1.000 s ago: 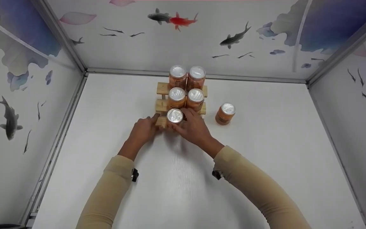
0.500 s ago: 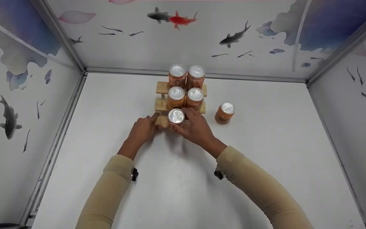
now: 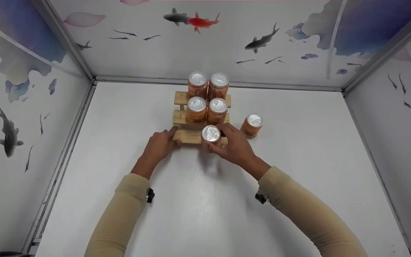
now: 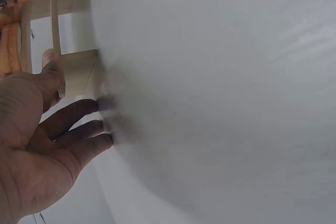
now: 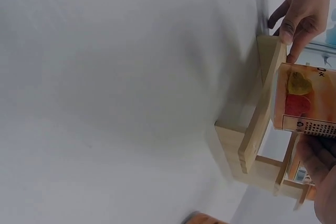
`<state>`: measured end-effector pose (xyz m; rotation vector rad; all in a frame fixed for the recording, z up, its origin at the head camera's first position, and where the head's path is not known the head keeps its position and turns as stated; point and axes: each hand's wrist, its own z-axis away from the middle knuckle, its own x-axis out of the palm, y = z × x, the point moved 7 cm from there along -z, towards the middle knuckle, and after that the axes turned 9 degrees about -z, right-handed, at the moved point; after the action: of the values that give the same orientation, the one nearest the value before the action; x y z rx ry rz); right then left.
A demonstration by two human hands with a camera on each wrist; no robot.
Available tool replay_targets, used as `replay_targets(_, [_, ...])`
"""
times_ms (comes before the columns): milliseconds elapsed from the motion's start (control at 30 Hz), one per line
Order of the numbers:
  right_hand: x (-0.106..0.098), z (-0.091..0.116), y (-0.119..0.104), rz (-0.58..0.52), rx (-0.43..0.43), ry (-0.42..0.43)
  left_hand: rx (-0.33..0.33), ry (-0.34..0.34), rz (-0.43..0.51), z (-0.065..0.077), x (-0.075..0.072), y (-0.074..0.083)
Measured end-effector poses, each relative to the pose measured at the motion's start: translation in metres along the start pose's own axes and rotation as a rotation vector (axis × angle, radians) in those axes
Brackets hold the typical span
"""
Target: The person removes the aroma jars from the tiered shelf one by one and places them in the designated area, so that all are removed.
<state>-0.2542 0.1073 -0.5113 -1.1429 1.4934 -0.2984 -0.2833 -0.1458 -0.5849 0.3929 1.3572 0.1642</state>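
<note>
My left hand (image 3: 160, 144) pinches the left end of the lowest step of a three-step wooden rack (image 3: 187, 136), thumb and index finger at the board's end, as the left wrist view shows; the other fingers stay loosely bent. My right hand (image 3: 238, 146) grips an orange-labelled can (image 3: 211, 134) with a silvery lid, upright at the right part of that lowest step. The right wrist view shows this can (image 5: 307, 98) over the step's board (image 5: 265, 103), fingers behind it. Two similar cans (image 3: 196, 109) stand side by side on the middle step, and two more cans (image 3: 198, 84) on the top step.
Another orange can (image 3: 252, 125) stands on the white table (image 3: 298, 142), right of the rack and close to my right hand. Fish-patterned panels enclose the table at the back (image 3: 137, 57) and both sides. The rack stands close to the back panel.
My right hand has slid the gripped can rightward along the lowest step, from its left part toward its right end. My left hand stays at the rack's left end.
</note>
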Motion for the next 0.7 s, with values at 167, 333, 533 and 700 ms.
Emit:
replay_targets(167, [-0.012, 0.008, 0.009, 0.025, 0.012, 0.018, -0.001, 0.001, 0.019, 0.0, 0.0, -0.002])
replay_targets(333, [-0.028, 0.015, 0.016, 0.062, -0.021, 0.048, 0.008, -0.003, 0.009, 0.003, -0.004, -0.003])
replay_targets(533, [-0.048, 0.023, 0.027, 0.093, 0.002, 0.081, 0.007, -0.01, 0.014, 0.002, -0.003, -0.003])
replay_targets(700, [-0.064, 0.034, 0.04, 0.088, 0.058, 0.093, -0.005, -0.012, 0.028, 0.002, 0.0, -0.003])
